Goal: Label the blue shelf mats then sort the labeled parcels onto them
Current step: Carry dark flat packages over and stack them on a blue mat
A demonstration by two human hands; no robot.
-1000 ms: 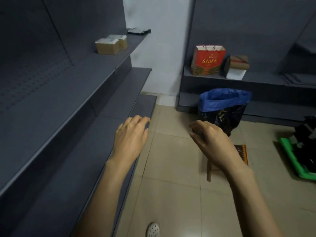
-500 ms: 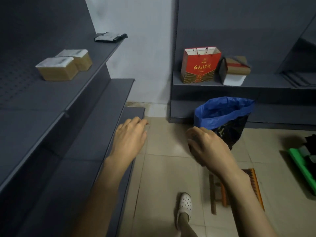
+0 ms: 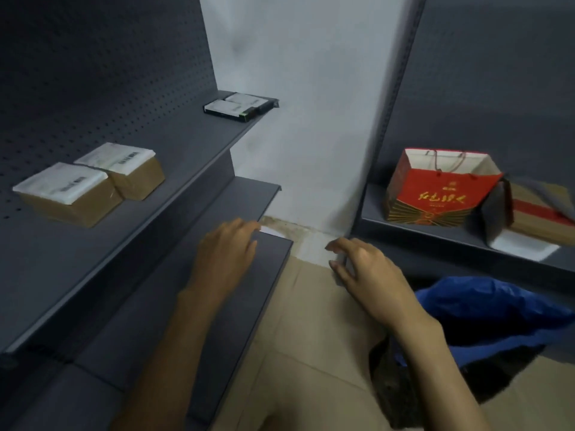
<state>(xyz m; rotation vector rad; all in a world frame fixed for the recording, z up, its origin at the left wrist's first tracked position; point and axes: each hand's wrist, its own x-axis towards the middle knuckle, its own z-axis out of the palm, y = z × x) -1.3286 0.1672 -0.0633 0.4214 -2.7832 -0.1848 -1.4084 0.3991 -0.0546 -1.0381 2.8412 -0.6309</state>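
Over the last second the view had swung up and closer to the dark grey metal shelving, so the two brown cardboard parcels with white labels moved from far off at 11 o'clock to near at 9 o'clock. The left hand had come forward over the lowest shelf's far corner, fingers straight, touching a small white slip, probably a label. The right hand hovered spread at 3 o'clock, holding nothing. No blue shelf mat showed; only a blue plastic bag at 4 o'clock. Labelling seemed about to begin.
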